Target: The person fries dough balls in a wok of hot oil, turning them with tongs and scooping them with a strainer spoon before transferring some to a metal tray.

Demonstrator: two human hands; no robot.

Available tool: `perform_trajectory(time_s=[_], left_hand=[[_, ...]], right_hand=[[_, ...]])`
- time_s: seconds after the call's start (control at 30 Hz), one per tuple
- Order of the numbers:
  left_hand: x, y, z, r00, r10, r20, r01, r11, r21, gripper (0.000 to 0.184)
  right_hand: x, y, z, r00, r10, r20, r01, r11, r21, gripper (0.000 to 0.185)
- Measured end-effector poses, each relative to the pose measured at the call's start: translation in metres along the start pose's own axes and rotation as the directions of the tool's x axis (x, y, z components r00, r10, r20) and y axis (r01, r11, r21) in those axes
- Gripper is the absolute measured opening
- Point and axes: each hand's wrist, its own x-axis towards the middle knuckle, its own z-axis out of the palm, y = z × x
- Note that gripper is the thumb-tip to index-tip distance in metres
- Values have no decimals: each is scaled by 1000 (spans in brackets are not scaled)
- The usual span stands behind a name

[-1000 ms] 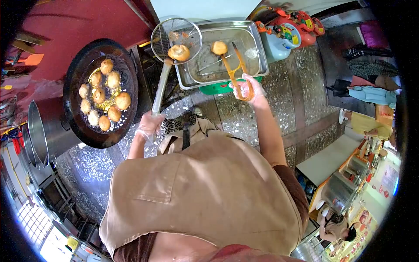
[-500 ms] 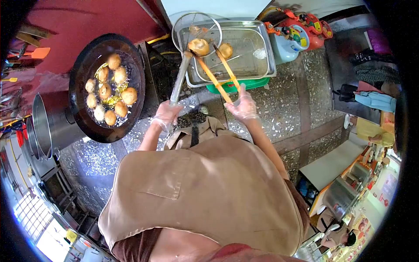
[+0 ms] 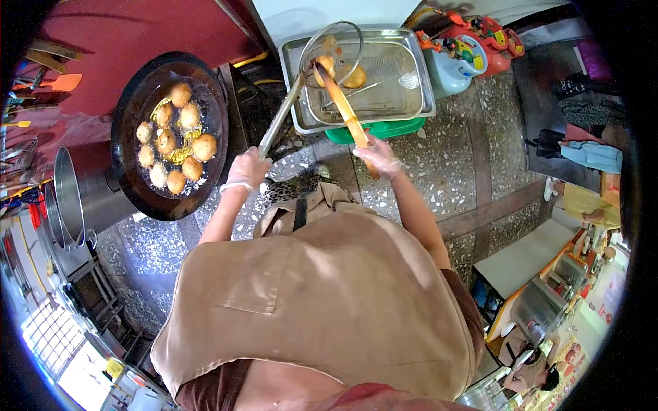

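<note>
My left hand (image 3: pixel 247 169), in a clear glove, is closed round the handle of a mesh strainer (image 3: pixel 349 42). The strainer is tilted over the left part of a metal tray (image 3: pixel 428 103). My gloved right hand (image 3: pixel 381 156) holds wooden tongs (image 3: pixel 348 113), whose tips are at a fried ball (image 3: pixel 325 67) in the strainer. Whether the tips grip it is hard to tell. Another fried ball (image 3: pixel 354 77) lies in the tray beside the strainer, and a thin metal utensil (image 3: pixel 356 94) rests near it.
On the left, a dark wok (image 3: pixel 128 185) holds oil and several fried balls, with a large metal pot (image 3: pixel 96 198) beside it. A green basin (image 3: pixel 404 129) is under the tray. Gas cylinders (image 3: pixel 458 67) stand at the right. Another person (image 3: pixel 531 373) is far off at lower right.
The strainer has moved right over the tray and tipped more steeply. The tongs have moved left to the ball in it, and their arms have come together.
</note>
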Motion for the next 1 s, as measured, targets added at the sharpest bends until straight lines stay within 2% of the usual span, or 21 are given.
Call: perform_trajectory(time_s=[0.1,0.13,0.17,0.2,0.23,0.27,0.3,0.37,0.4,0.47,0.57,0.63,0.7,0.73,0.77,0.83,0.9,0.93,1.0], left_hand=[[2,2,9,993,-77,-85,80,996,26,35],[2,4,10,984,-115,-136,119,993,19,34],[2,4,10,984,-115,-135,119,993,21,34],[2,2,10,975,-130,-178,129,991,-18,33],[1,0,10,965,-147,-217,138,989,-56,33],[0,-2,8,963,-144,-227,130,989,-73,39],[-1,-3,5,959,-154,-238,134,986,-98,41],[-9,-5,-1,953,-155,-261,113,979,-169,38],[-13,-6,-2,954,-157,-257,114,978,-173,38],[-23,-9,-2,955,-174,-240,88,939,-331,38],[-37,-8,-3,952,-217,-217,122,917,-380,38],[-41,-18,6,949,-213,-232,117,922,-370,39],[-46,-22,9,961,-215,-173,114,880,-461,39],[-50,-16,7,954,-218,-206,106,887,-450,39],[-50,-19,10,953,-222,-205,108,884,-454,39],[-48,-26,18,958,-235,-166,131,870,-476,38],[-47,-28,22,957,-219,-192,115,890,-442,37],[-49,-27,24,957,-205,-205,86,876,-474,37],[-52,-24,25,956,-195,-220,59,860,-506,36]], right_hand=[[-1,1,8,995,76,-59,-80,995,-60,68],[0,7,9,994,-59,-97,48,993,-110,74],[4,9,7,994,-58,-97,47,993,-109,74],[7,3,7,982,-87,-170,2,896,-445,78],[5,-12,10,965,-134,-226,-74,688,-722,82],[3,-27,18,953,-143,-267,-120,631,-766,91],[6,-34,23,953,-137,-269,-126,631,-766,91],[18,-43,26,950,-11,-311,-270,465,-843,97],[15,-43,26,950,-53,-309,-261,410,-874,101],[1,-47,19,955,-73,-287,-237,390,-890,101],[-22,-51,1,957,-135,-257,-201,333,-921,103],[-32,-66,-13,965,-51,-257,-245,174,-954,106],[-27,-72,-35,977,-134,-164,-160,42,-986,105],[-23,-87,-36,981,-94,-171,-172,-1,-985,100],[-14,-94,-42,981,-92,-168,-169,-5,-986,100],[9,-106,-56,992,-116,-57,-68,-91,-994,95],[28,-118,-61,994,-106,-7,-23,-145,-989,93],[35,-122,-63,995,-93,39,21,-194,-981,91],[45,-124,-67,992,-104,66,43,-209,-977,89]])
